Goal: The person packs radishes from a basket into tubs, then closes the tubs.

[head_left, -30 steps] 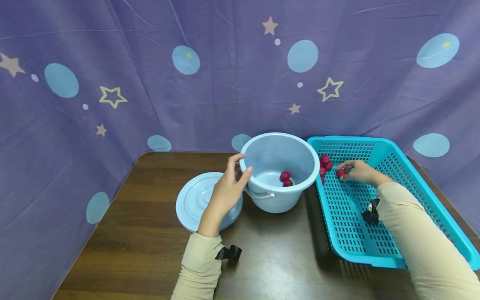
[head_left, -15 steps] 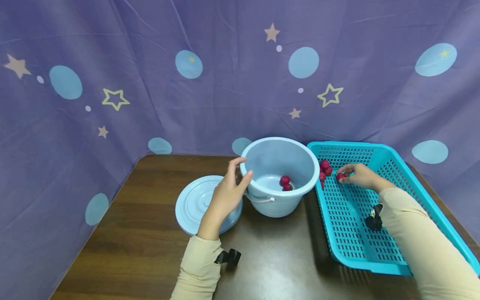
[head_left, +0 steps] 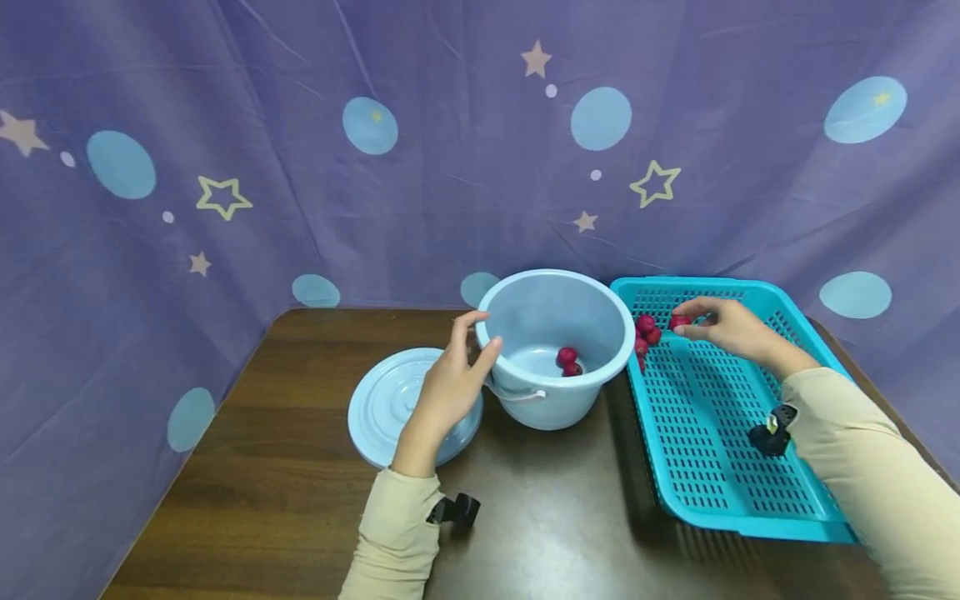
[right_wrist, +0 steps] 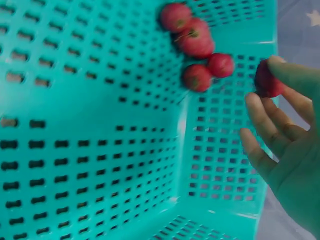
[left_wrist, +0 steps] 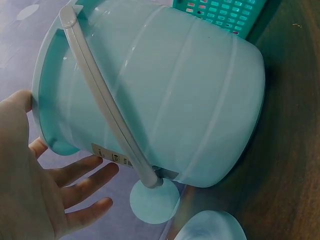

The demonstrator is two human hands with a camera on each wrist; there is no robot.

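In the head view my right hand (head_left: 738, 333) pinches a small round red fruit (head_left: 678, 322) between thumb and fingers, above the back of a turquoise perforated basket (head_left: 750, 525). Several more red fruits (right_wrist: 196, 37) lie in the basket's corner, left of that hand. My left hand (head_left: 450, 387) is at the left rim of a pale blue bucket (head_left: 551, 408). Its thumb and index fingertips touch the rim, while the other fingers stay spread beside the bucket's wall in the left wrist view. Two red fruits (head_left: 567, 356) are visible on the bucket's bottom.
A round pale blue lid (head_left: 378, 408) lies on the wooden table (head_left: 247, 483), left of the bucket and partly behind my left hand. The bucket's handle (left_wrist: 107, 105) hangs down its side. Behind the table hangs a purple curtain (head_left: 450, 167) with stars and dots.
My right hand has lifted the red fruit off the basket's floor, moving up and slightly toward the back. My left hand and the bucket have stayed in place; the head view has shifted slightly.
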